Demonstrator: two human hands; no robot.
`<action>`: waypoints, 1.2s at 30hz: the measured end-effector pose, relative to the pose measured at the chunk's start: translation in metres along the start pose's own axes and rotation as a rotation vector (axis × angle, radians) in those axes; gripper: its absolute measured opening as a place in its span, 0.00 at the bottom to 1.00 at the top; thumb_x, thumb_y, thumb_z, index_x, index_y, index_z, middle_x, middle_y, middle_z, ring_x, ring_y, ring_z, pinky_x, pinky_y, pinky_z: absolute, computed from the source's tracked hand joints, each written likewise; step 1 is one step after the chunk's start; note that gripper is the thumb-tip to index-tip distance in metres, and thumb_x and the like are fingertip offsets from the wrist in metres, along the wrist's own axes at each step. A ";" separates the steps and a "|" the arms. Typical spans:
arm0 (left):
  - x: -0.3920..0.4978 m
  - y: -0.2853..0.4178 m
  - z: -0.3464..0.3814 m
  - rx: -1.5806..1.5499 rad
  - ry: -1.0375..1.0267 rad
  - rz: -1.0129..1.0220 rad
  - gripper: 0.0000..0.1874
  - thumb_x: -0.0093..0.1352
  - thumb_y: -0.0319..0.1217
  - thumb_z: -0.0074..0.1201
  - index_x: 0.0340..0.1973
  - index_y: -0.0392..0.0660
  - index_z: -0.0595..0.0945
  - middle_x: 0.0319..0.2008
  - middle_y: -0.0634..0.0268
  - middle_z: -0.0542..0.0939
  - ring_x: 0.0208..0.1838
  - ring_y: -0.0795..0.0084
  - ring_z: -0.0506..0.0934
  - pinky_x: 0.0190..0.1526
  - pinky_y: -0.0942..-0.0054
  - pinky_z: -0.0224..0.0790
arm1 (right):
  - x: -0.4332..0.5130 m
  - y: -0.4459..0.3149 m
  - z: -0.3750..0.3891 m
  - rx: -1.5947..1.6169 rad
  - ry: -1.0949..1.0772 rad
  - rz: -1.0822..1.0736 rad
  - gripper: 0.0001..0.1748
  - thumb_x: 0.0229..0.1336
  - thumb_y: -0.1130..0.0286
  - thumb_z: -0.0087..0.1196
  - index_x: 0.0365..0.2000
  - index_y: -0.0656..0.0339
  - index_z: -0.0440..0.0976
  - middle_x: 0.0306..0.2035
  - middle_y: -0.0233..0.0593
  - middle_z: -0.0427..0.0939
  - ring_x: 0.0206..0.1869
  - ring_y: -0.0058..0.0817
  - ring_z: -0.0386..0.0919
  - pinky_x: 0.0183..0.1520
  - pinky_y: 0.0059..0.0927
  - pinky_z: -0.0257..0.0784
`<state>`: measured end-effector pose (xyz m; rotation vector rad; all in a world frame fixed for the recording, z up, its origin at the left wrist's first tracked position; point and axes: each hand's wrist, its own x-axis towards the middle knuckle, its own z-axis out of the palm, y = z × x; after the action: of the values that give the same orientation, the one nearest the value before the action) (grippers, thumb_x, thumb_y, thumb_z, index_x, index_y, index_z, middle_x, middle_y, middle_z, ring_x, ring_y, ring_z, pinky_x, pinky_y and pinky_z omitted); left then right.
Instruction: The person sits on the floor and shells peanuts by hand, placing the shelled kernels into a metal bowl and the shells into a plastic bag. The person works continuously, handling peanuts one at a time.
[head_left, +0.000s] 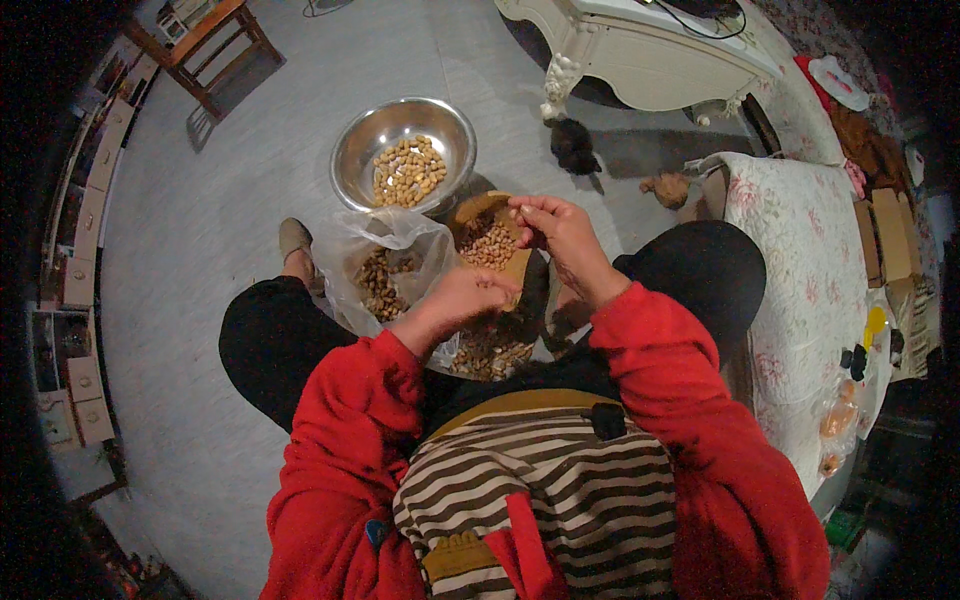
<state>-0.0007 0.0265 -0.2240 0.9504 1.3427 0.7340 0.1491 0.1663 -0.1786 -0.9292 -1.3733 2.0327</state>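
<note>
My left hand (471, 294) hovers over the near end of a tan tray (517, 264) holding shelled peanuts (489, 246). Its fingers look bunched and slightly blurred; whether a peanut is in them I cannot make out. At the tray's right rim my right hand (556, 229) is raised, thumb and forefinger close together, and anything between them is too small to tell. A clear plastic bag (341, 251) with brown peanuts or shells (381, 289) stands left of the tray. Beyond it sits a steel basin (349, 161) with unshelled peanuts (409, 172). Broken shells (491, 354) lie close to my lap.
A black kitten (574, 146) is on the grey floor (180, 247) by a carved white table (645, 71). Near it lies a small brown thing (667, 189). A floral-covered sofa (787, 300) runs along the right. A wooden chair (206, 45) stands far left, beyond drawers (88, 221).
</note>
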 end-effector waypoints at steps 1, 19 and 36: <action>0.005 -0.016 0.004 0.014 -0.031 -0.009 0.16 0.67 0.32 0.57 0.49 0.43 0.86 0.42 0.67 0.85 0.41 0.78 0.79 0.48 0.77 0.72 | 0.001 0.002 0.000 -0.004 0.004 -0.001 0.15 0.67 0.73 0.52 0.50 0.71 0.75 0.34 0.34 0.77 0.30 0.19 0.75 0.37 0.25 0.77; 0.021 -0.083 -0.033 0.380 0.227 -0.146 0.24 0.64 0.32 0.59 0.57 0.45 0.80 0.30 0.56 0.84 0.29 0.67 0.81 0.38 0.65 0.76 | 0.001 0.013 -0.004 -0.104 0.039 0.072 0.14 0.65 0.73 0.52 0.49 0.69 0.76 0.32 0.31 0.77 0.30 0.18 0.73 0.36 0.21 0.72; -0.003 -0.197 -0.132 0.574 0.469 -0.355 0.24 0.63 0.37 0.53 0.55 0.46 0.80 0.51 0.48 0.80 0.53 0.50 0.78 0.53 0.57 0.72 | 0.047 0.140 -0.056 -1.133 0.412 0.288 0.28 0.51 0.53 0.66 0.41 0.69 0.78 0.36 0.57 0.82 0.40 0.51 0.81 0.48 0.45 0.74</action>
<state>-0.1488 -0.0468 -0.3942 0.9684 2.1426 0.2989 0.1572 0.1826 -0.3355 -1.9432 -2.2093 0.9584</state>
